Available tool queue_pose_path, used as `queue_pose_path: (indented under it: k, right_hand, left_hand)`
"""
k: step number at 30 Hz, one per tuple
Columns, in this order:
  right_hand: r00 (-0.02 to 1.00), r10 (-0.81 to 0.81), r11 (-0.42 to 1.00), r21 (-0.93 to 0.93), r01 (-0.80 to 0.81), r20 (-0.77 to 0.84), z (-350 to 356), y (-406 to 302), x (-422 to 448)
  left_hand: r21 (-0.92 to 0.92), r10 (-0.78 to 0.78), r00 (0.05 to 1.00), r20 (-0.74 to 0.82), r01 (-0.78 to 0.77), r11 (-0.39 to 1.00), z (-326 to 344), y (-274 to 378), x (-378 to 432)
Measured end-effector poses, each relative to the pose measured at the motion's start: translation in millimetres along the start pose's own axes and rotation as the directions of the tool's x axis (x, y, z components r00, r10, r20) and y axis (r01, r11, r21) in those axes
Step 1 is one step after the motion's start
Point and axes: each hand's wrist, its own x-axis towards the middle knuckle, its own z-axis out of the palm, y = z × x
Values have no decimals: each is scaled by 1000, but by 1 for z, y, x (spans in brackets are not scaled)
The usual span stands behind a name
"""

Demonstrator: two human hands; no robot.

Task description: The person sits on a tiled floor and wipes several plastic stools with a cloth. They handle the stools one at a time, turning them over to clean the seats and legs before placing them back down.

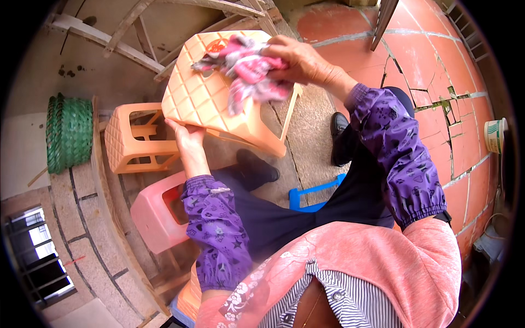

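Note:
My right hand (301, 61) grips a pink, white and grey patterned cloth (258, 67), somewhat blurred, over the seat of an orange plastic stool (197, 98). Raised diamond lines cover the seat, and a red-orange mark shows near its far edge, partly behind the cloth. My left hand (189, 137) holds the seat's near left edge, thumb at the rim and the other fingers hidden beneath. The stool is tilted, with its legs pointing towards the right and down. Whether the cloth touches the seat is hard to tell.
Left of the held stool lie another orange stool (143, 141) and a pink plastic stool (154, 217). Blue plastic furniture (301, 197) stands between my legs. A green woven basket (69, 133) is at the left, a wooden frame (119, 45) behind, and cracked red tiles (426, 123) at the right.

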Motion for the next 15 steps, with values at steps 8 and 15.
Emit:
queue_pose_path:
  k: [8, 15]
  right_hand:
    - [743, 669, 481, 747, -459, 25, 49, 28, -13]
    - [984, 16, 973, 229, 25, -179, 49, -50, -9]
  left_hand:
    - [-264, -332, 890, -314, 254, 930, -12, -23, 32]
    - [-268, -112, 983, -146, 70, 961, 21, -47, -6]
